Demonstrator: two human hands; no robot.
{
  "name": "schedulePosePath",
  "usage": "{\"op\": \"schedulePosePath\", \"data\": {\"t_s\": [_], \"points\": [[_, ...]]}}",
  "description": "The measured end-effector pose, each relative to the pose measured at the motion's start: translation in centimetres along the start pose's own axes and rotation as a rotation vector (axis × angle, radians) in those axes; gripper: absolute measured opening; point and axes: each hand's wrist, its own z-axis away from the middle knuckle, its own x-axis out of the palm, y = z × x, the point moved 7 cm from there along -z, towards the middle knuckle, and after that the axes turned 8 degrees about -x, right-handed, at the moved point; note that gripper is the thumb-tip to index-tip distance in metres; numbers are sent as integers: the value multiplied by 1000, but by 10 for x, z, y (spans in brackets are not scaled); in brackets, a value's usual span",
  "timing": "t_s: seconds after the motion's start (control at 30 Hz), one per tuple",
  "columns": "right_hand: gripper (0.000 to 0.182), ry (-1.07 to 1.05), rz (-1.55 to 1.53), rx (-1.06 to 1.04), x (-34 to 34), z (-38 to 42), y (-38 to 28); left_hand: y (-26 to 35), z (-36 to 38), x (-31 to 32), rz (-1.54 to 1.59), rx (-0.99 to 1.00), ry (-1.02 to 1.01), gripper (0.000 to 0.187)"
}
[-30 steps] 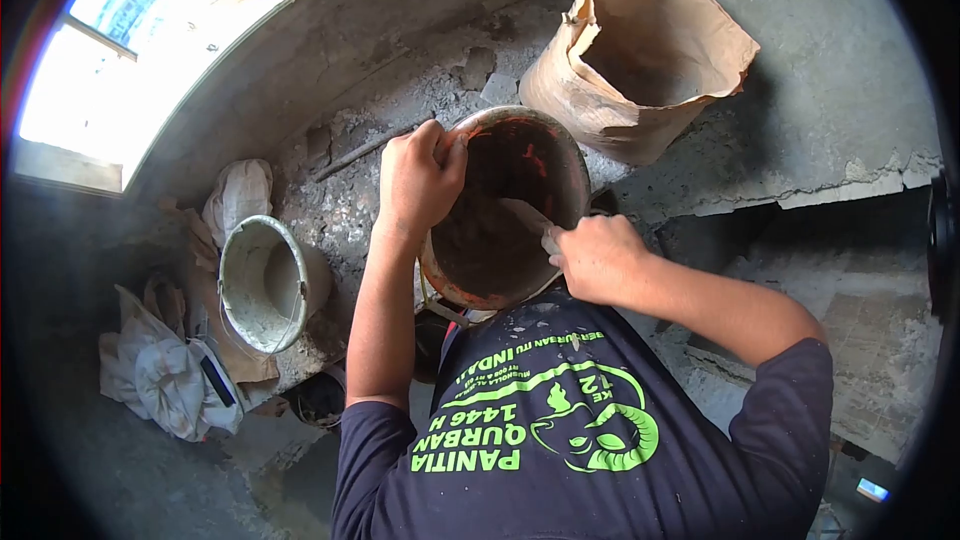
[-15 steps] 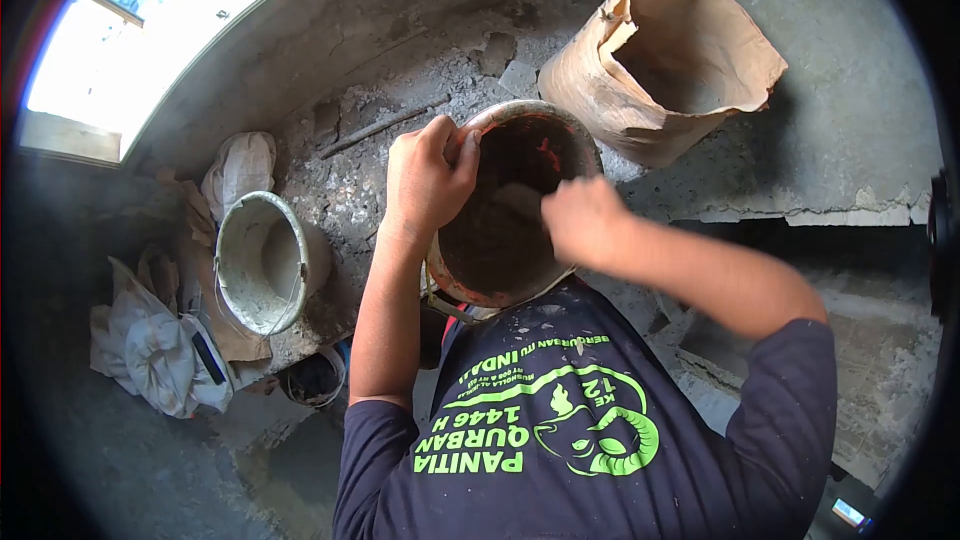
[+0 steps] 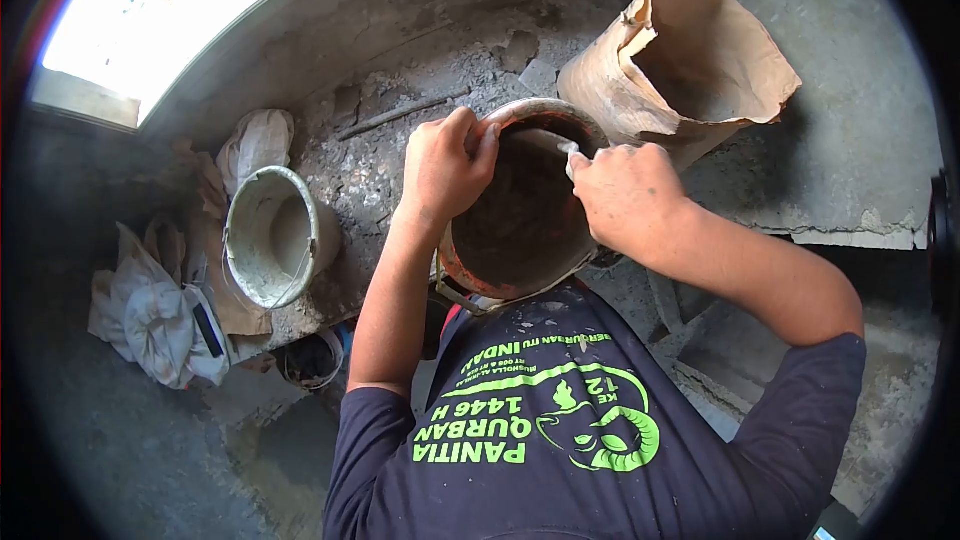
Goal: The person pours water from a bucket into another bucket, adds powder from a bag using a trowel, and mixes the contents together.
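Just in front of my body stands a bucket point(image 3: 466, 262) with orange-red smears on its inner wall and dark grey material low inside. My left hand point(image 3: 448, 168) is closed over its left rim, thumb on the edge. A fist is made by my right hand point(image 3: 635, 198) at the bucket's right side, around the handle of what looks like a trowel point(image 3: 545, 140). The trowel's pale metal neck shows by my fingers, while its blade lies inside the bucket near the far wall, partly in shadow. Its handle is hidden in my grip.
Behind the bucket to the right stands an open brown paper sack point(image 3: 620, 70). A pale green bucket point(image 3: 235, 240) with a wire handle is at the left, near crumpled white sacks point(image 3: 155, 320). A thin bar point(image 3: 405, 115) lies on the rubble-strewn ledge.
My right hand has moved up and to the right, bringing the trowel from the bucket's middle to its far right wall. My left hand keeps its hold on the rim. The view has shifted slightly.
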Motion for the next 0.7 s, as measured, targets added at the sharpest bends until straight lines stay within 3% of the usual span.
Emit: {"op": "schedulePosePath", "data": {"t_s": [0.17, 0.27, 0.6, 0.7], "points": [[38, 6, -97, 70, 70, -17, -9, 5, -1, 8, 6, 83, 33, 28], [37, 19, -172, -59, 84, 3, -46, 1, -6, 4, 13, 57, -19, 28], [37, 1, -286, -86, 35, 55, -51, 7, -7, 12, -32, 14, -62, 27], [33, -108, -398, -93, 49, 39, -49, 11, -7, 9, -10, 47, -25, 28]]}}
